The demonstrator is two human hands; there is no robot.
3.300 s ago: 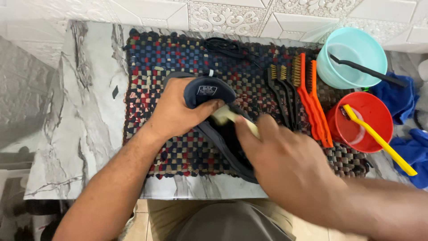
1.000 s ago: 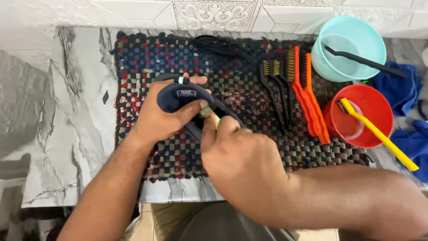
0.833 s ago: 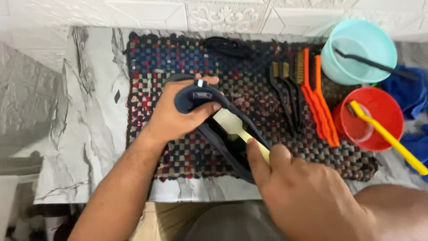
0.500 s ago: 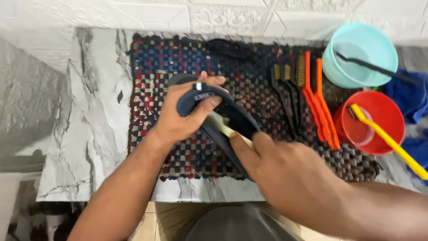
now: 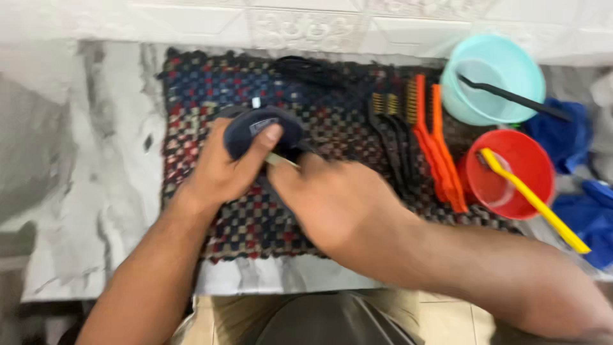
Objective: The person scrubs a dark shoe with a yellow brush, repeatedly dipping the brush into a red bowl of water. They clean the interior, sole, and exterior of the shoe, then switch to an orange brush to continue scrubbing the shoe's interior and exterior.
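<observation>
Head view: on the multicoloured woven checked mat [image 5: 211, 96], near its middle, lies a dark navy fabric shoe [image 5: 255, 124]. The left hand [image 5: 223, 169] grips the shoe's end, thumb pressed on top. The right hand [image 5: 332, 201], just right of it, has its fingers closed round a pale brush handle [image 5: 281, 160] at the shoe. Off the mat's right edge stands a red round plastic bowl [image 5: 533, 150].

Left hand [image 5: 223, 169] gripping dark shoe [image 5: 258, 128] on woven mat [image 5: 204, 89], right hand [image 5: 332, 204] holding pale brush [image 5: 281, 160] against it, red bowl [image 5: 533, 191] nearby.
</observation>
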